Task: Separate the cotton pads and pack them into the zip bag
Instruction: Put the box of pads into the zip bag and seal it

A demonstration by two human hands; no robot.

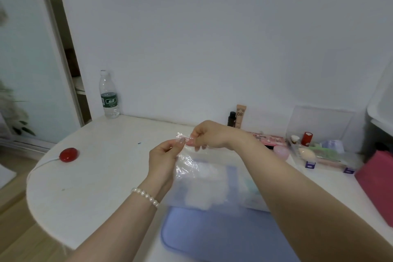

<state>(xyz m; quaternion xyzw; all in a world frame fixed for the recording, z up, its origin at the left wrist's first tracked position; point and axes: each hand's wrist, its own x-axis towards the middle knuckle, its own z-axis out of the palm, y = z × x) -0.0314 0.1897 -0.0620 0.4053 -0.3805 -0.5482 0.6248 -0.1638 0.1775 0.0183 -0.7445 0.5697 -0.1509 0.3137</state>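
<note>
Head view shows both hands at the zip bag [210, 178] mouth: the left hand [162, 160] pinches the zip strip from 7 o'clock, the right hand [209, 135] pinches it from 3 o'clock. Its seal runs 9-to-3; its body hangs toward 6 over the blue mat [214, 234] on the surface [95, 176]. White cotton pads [200, 195] sit blurred inside, low down.

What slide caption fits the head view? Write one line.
Both hands, left and right, pinch the zip bag top above the blue mat.
</note>
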